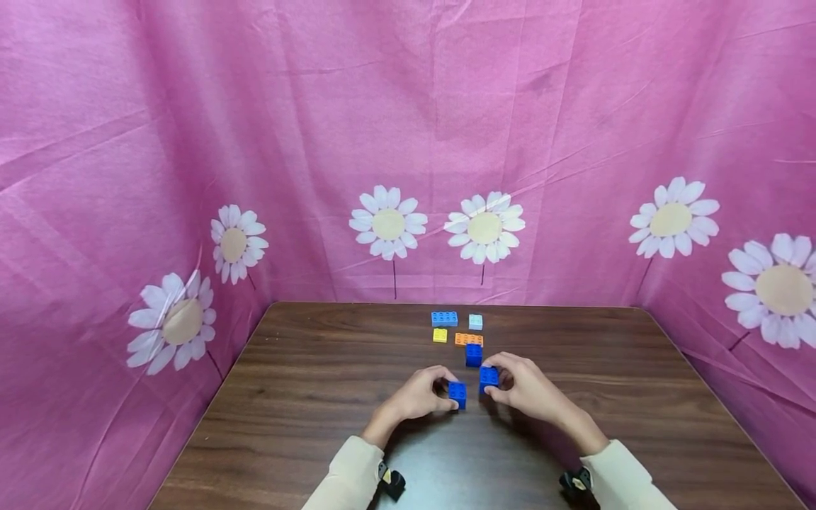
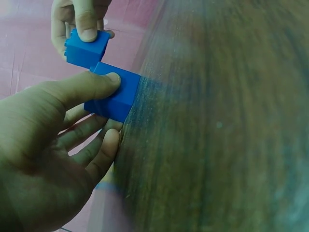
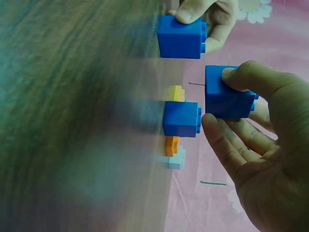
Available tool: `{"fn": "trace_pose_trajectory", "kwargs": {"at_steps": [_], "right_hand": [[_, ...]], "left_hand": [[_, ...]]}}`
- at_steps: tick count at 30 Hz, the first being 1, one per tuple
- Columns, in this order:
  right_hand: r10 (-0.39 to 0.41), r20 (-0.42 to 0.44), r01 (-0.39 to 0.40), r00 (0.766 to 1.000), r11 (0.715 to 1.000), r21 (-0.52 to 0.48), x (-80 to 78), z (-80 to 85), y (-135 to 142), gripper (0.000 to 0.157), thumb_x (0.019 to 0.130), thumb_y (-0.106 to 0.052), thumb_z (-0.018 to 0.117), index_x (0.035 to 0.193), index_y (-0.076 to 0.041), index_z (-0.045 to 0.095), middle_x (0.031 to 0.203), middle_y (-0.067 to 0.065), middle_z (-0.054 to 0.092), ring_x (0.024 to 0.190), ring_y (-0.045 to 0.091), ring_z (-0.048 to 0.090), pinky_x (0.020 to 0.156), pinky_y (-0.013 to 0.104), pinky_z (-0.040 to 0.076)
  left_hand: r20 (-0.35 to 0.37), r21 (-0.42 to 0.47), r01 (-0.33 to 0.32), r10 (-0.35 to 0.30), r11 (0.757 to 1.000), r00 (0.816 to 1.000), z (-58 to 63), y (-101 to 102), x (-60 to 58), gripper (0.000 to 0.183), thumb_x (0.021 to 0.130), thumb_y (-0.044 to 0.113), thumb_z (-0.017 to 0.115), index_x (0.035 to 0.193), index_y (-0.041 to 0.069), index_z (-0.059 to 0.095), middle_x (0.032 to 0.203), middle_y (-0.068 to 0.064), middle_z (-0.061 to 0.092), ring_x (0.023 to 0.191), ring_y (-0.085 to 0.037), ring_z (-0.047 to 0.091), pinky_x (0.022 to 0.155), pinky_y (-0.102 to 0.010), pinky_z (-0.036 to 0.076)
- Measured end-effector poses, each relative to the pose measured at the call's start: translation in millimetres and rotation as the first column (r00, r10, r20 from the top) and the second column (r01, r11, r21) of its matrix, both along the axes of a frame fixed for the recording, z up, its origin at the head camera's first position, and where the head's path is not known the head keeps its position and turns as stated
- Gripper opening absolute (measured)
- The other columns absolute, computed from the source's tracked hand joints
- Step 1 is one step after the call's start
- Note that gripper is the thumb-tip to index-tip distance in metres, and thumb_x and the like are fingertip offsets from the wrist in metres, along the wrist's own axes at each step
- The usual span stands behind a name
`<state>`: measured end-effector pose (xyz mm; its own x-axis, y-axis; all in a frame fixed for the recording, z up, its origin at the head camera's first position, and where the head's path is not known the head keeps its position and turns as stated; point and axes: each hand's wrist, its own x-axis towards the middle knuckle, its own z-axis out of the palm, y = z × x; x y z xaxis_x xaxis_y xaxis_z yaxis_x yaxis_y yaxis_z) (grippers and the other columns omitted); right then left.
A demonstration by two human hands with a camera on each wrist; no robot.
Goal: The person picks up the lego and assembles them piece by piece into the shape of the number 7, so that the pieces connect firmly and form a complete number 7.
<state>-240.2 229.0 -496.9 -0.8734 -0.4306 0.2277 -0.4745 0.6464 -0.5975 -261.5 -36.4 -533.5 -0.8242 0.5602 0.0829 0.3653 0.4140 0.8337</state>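
My left hand pinches a dark blue toy building brick between thumb and fingers, and the left wrist view shows this brick right at the tabletop. To its right, my right hand grips a second dark blue brick. In the right wrist view that brick is raised above the table, its studs turned toward the palm side. A third dark blue brick stands on the table just beyond the hands, studs up, held by neither.
Behind the third brick lie an orange brick, a small yellow brick, a long light blue brick and a small pale blue brick. The brown wooden table ends at a pink flowered curtain.
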Motion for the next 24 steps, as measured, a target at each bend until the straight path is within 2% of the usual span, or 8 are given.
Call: {"fn": "trace_pose_trajectory", "kwargs": {"at_steps": [8,16,24], "right_hand": [[0.019,-0.004,-0.019,1.0,1.0,-0.008,-4.7,7.5,-6.4,0.034,0.091,-0.016,0.086,0.12,-0.012,0.068,0.1,-0.002,0.07,0.083,0.019,0.069,0.068,0.022,0.059],[0.063,-0.05,-0.061,0.997,0.998,0.029,-8.7,17.8,-18.8,0.035,0.091,-0.016,0.085,0.121,-0.009,0.067,0.104,0.003,0.074,0.08,0.003,0.066,0.069,0.021,0.059],[0.109,-0.087,-0.105,0.99,0.993,0.055,-14.9,25.8,-27.7,0.033,0.091,-0.016,0.085,0.118,-0.006,0.069,0.096,0.0,0.072,0.08,0.014,0.068,0.066,0.021,0.057]], "left_hand": [[-0.014,-0.005,-0.021,0.021,1.0,1.0,1.1,-2.3,0.2,0.026,0.087,0.009,0.088,0.108,0.012,0.072,0.104,0.0,0.071,0.097,-0.014,0.064,0.084,-0.022,0.054],[-0.006,-0.01,-0.047,0.047,0.999,0.999,-1.2,-6.2,-3.1,0.028,0.089,0.009,0.087,0.113,0.012,0.072,0.107,0.0,0.071,0.098,-0.012,0.063,0.086,-0.024,0.055],[-0.003,0.011,-0.043,0.043,0.999,0.999,-0.2,-8.0,-4.1,0.028,0.089,0.009,0.086,0.113,0.011,0.073,0.107,-0.001,0.071,0.099,-0.014,0.064,0.086,-0.024,0.054]]}}
